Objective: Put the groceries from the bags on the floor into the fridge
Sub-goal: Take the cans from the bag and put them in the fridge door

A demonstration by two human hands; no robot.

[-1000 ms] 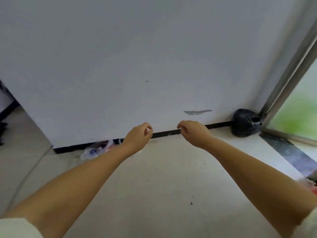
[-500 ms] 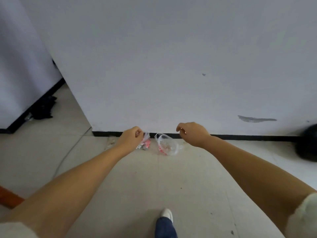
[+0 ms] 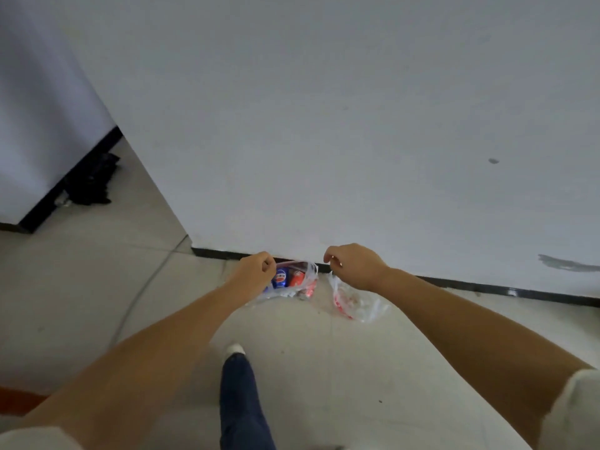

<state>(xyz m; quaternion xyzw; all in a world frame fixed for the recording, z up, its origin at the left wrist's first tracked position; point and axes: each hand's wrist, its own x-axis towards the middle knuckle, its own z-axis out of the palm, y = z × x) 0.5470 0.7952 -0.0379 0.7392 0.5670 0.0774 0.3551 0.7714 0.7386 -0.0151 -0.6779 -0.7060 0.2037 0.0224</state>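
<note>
Bags [image 3: 293, 280] of cans are now coming into view at the wall's foot as I'm stepping closer. My left hand [image 3: 251, 274] and right hand [image 3: 352, 266] are hanging loosely curled, holding nothing, so picking up is starting.

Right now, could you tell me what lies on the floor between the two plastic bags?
In the head view, only bare floor tile separates the bag of cans from the other plastic bag.

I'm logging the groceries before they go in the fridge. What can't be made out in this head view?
- Left bag: a blue can and red can show; the left hand covers the rest.
- Right bag: contents blurred behind crinkled plastic and red print.
- Right hand: fingertips curl out of sight; grip unclear.
- Fridge: not in view.
</note>
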